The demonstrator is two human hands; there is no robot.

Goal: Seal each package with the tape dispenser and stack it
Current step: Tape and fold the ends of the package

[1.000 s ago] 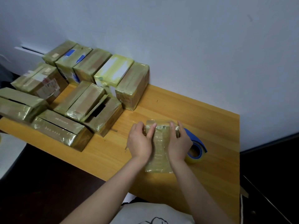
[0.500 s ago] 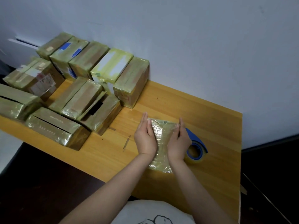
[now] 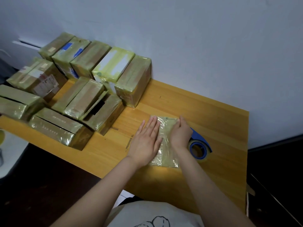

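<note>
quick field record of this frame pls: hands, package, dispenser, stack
package: flat package wrapped in clear yellowish tape, lying on the wooden table
left: left hand flat on the package's left side, fingers straight
right: right hand resting on its right side
dispenser: blue tape dispenser on the table, right of the package, unheld
stack: tape-wrapped cardboard boxes on the table's left

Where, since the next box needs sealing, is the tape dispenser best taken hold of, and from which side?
Probably take the dispenser by its blue frame beyond the roll, coming from the right: it lies on its side, and the package and right hand crowd its left.
</note>
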